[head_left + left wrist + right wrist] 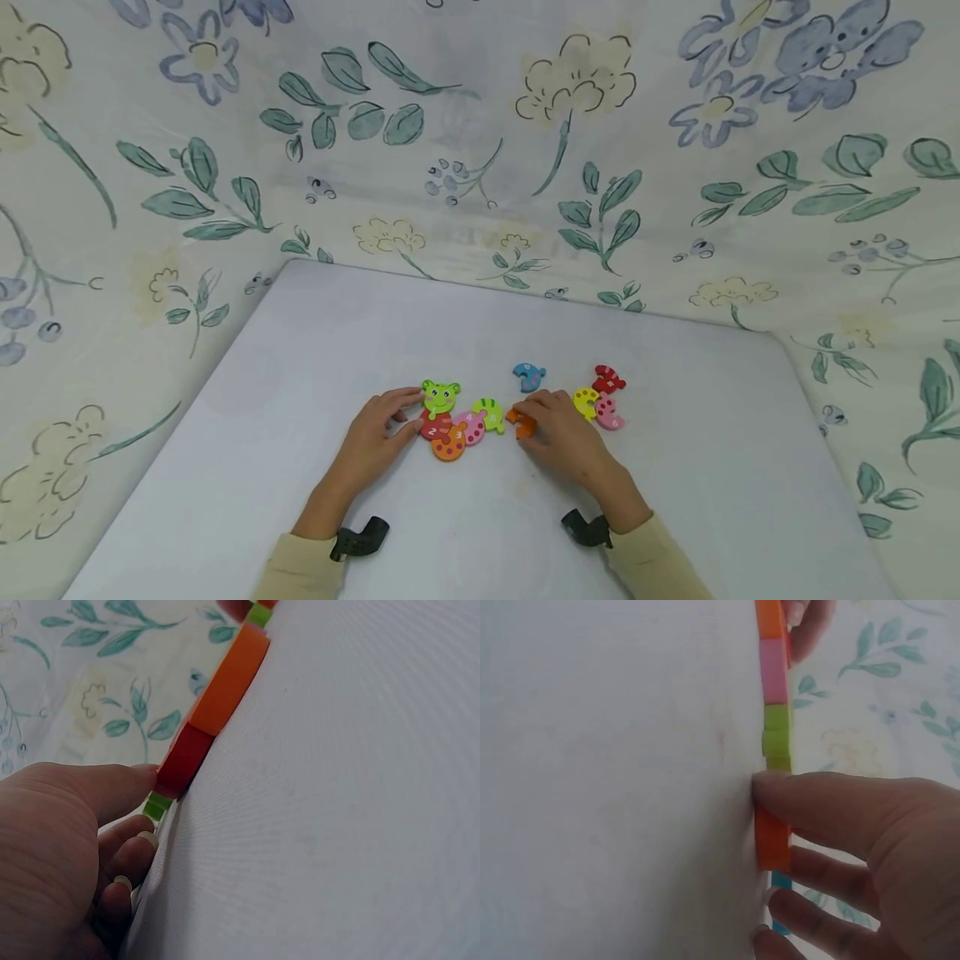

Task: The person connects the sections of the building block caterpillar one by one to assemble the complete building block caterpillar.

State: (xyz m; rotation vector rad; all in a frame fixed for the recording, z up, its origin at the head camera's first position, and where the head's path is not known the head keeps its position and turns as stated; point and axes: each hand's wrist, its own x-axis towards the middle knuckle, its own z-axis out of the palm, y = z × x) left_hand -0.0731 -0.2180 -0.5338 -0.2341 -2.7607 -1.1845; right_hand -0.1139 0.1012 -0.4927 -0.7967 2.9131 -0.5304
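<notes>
A row of joined caterpillar puzzle pieces lies on the table: a green smiling head (440, 396), a red piece (433, 427) marked 2, a spotted orange piece (448, 447) marked 3, a pink piece (471, 428) and a striped green piece (489, 414). At the row's left end, my left hand (375, 429) touches the red piece with its thumb, its other fingers beside the head. Just right of the striped green piece, my right hand (566, 437) pinches another orange piece (772, 840), partly hidden by the fingers.
Above the right hand lies a blue puzzle piece (530, 377). Farther right, yellow (585, 403), pink (609, 413) and red (609, 380) pieces lie close together. The white table (465, 533) meets a flower-patterned cloth (480, 225) at its back edge.
</notes>
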